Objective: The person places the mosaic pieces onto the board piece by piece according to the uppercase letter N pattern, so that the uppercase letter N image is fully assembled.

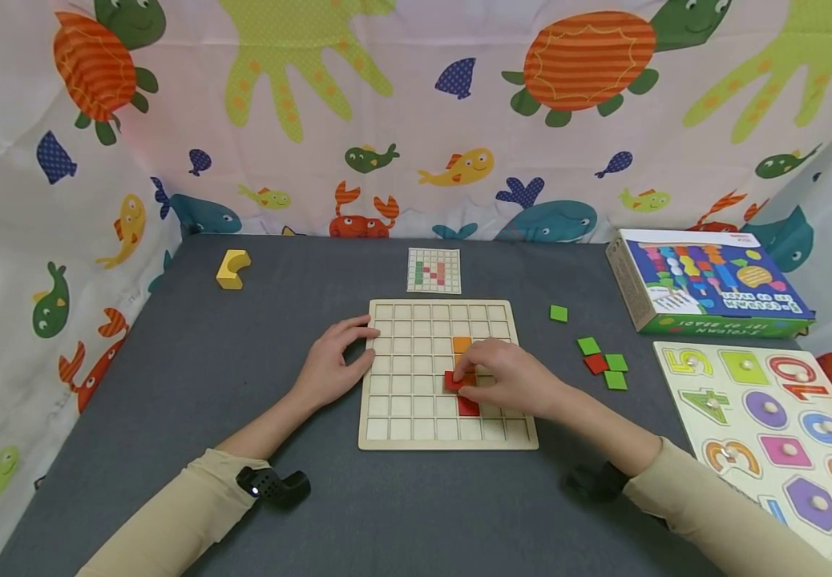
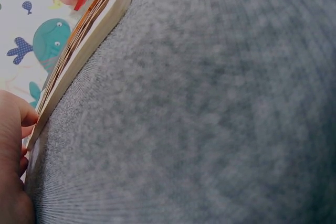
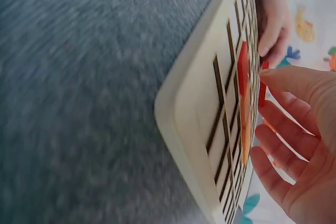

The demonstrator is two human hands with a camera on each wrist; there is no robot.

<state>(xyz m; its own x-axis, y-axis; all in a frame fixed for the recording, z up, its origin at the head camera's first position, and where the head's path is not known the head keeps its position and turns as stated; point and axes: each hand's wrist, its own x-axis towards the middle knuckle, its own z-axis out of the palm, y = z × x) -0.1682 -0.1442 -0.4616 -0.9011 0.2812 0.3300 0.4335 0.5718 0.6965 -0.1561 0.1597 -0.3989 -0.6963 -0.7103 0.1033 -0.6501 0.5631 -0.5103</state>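
A wooden grid board (image 1: 448, 445) lies on the table in the head view. My right hand (image 1: 510, 377) is over the board and pinches a red square tile (image 1: 451, 381) between thumb and fingers. In the right wrist view this red tile (image 3: 263, 85) stands tilted just off the grid. Another red tile (image 1: 469, 407) lies in a cell nearer me, and an orange tile (image 1: 462, 344) lies farther up; the hand partly covers the cells between. My left hand (image 1: 333, 365) rests at the board's left edge, its fingertips touching the rim.
Behind the board lies a small pattern card (image 1: 448, 273). Several loose green tiles (image 1: 615, 381) and a red tile (image 1: 595, 364) lie to the right. Farther right are a game box (image 1: 712, 280) and a number-and-shape puzzle board (image 1: 737, 417). A yellow block (image 1: 231, 271) stands at the back left.
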